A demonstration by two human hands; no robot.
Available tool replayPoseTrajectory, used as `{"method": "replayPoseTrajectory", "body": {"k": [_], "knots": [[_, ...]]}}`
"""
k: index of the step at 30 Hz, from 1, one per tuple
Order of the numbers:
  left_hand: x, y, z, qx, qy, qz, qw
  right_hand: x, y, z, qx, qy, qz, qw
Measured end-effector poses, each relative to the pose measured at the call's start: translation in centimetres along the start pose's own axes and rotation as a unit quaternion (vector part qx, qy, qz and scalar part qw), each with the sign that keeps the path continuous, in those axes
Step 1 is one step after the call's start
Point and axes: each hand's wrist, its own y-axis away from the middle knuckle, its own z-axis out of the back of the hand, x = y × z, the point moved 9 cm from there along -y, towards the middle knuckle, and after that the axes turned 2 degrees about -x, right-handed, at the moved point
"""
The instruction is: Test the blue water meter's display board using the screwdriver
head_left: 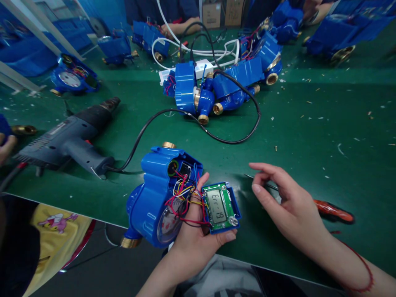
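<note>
My left hand [198, 235] grips an opened blue water meter [154, 194] at the table's near edge, thumb and fingers round its green display board [220, 206], which reads "Err-19". Red, yellow and black wires [185, 198] run from the board into the meter body. My right hand [287, 202] hovers just right of the board, fingers loosely curled over a thin metal shaft of a red-handled screwdriver [335, 211] lying on the green table [309, 136]. A red string circles my right wrist.
A grey power drill [68, 140] lies at left, its black cord [241, 136] looping across the table. A cluster of blue meters [216, 86] with white cables sits in the middle back. More meters and other people's arms line the far edge. Small debris dots the right side.
</note>
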Motion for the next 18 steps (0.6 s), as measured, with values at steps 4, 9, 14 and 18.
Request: {"method": "replayPoseTrajectory", "body": {"k": [4, 9, 14, 18], "knots": [[0.3, 0.1, 0.3, -0.006, -0.006, -0.004, 1.000, 0.3, 0.5, -1.4, 0.056, -0.017, 0.006, 0.998], [0.4, 0.0, 0.0, 0.021, 0.009, -0.016, 1.000, 1.0, 0.8, -2.4, 0.101, -0.074, 0.034, 0.992], [0.2, -0.1, 0.0, 0.035, 0.006, -0.024, 0.999, 1.7, 1.3, -3.0, 0.165, -0.128, 0.048, 0.977], [-0.2, 0.1, -0.2, 0.056, 0.001, -0.037, 0.998, 2.0, 1.9, -3.6, 0.216, -0.124, 0.055, 0.967]]}}
